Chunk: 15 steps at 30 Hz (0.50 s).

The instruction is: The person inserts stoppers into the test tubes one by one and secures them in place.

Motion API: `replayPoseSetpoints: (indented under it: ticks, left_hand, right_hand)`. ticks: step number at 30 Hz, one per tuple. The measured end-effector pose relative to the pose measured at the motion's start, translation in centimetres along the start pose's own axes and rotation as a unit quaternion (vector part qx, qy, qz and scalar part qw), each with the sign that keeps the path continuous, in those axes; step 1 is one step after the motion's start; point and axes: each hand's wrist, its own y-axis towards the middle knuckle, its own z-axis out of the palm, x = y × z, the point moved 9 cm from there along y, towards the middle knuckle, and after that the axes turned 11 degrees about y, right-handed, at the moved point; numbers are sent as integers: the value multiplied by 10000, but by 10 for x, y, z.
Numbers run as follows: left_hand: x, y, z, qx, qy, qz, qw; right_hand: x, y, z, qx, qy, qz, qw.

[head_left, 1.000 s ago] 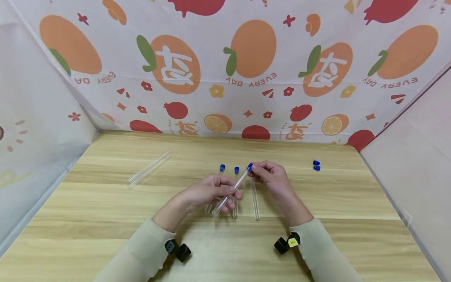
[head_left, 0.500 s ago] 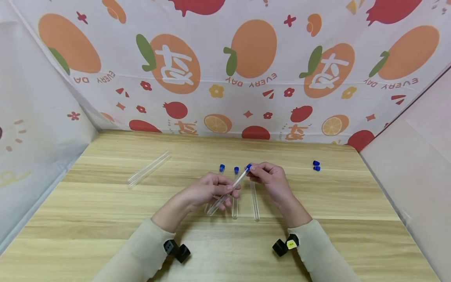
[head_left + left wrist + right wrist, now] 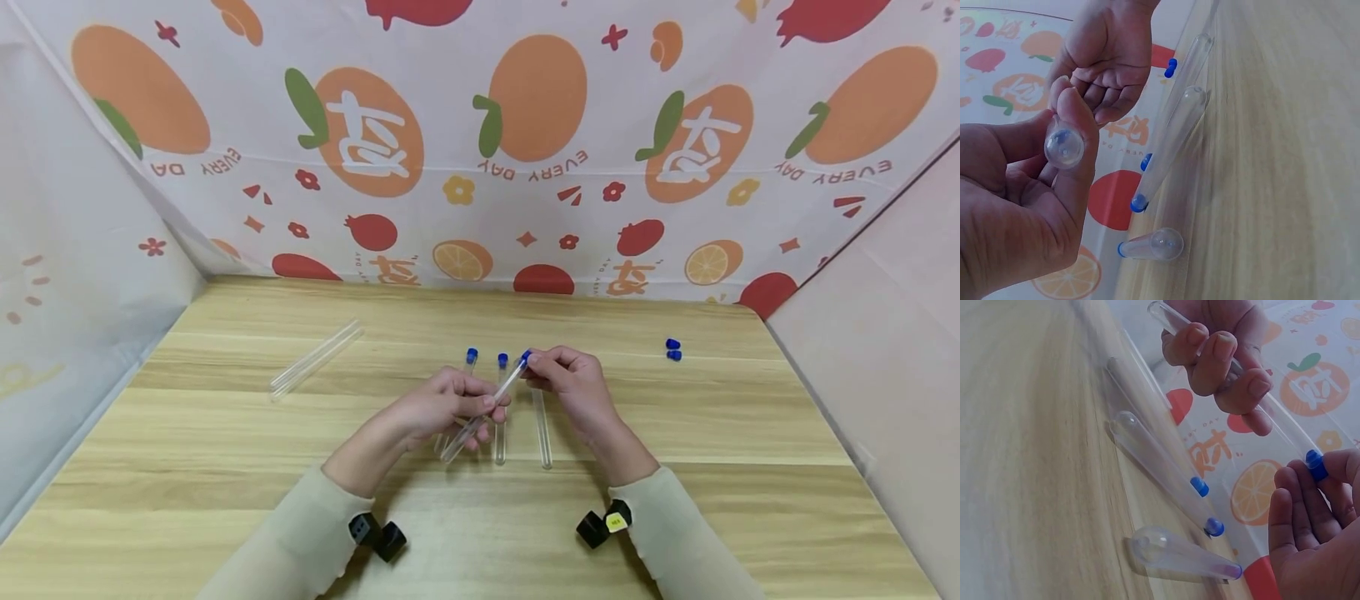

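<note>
My left hand holds a clear test tube slantwise above the table, fingers curled round its middle. At the tube's upper end, my right hand pinches a blue stopper between thumb and fingers; the stopper sits at the tube's mouth. Beneath the hands lie three more test tubes, among them a middle tube and a right tube. Blue stoppers show in their far ends, such as the middle tube's stopper. In the head view the left hand partly covers the leftmost tube.
Loose clear tubes lie side by side at the back left of the wooden table. Two spare blue stoppers lie at the back right. A fruit-patterned cloth hangs behind the table.
The held tube and the right hand have shifted slightly left and lower. The left hand keeps its hold on the tube, and the right hand still pinches the stopper.
</note>
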Motion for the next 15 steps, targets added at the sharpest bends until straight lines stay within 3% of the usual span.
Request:
replayPoseSetpoints:
  ticks: [5, 15]
  left_hand:
    - [0, -1, 0, -136, 15, -22, 9999]
    - [-3, -1, 1, -317, 395, -11, 9987]
  right_hand:
    - [-2, -2, 1, -65, 0, 12, 10000]
    - [8, -3, 5, 181, -505, -604, 9967]
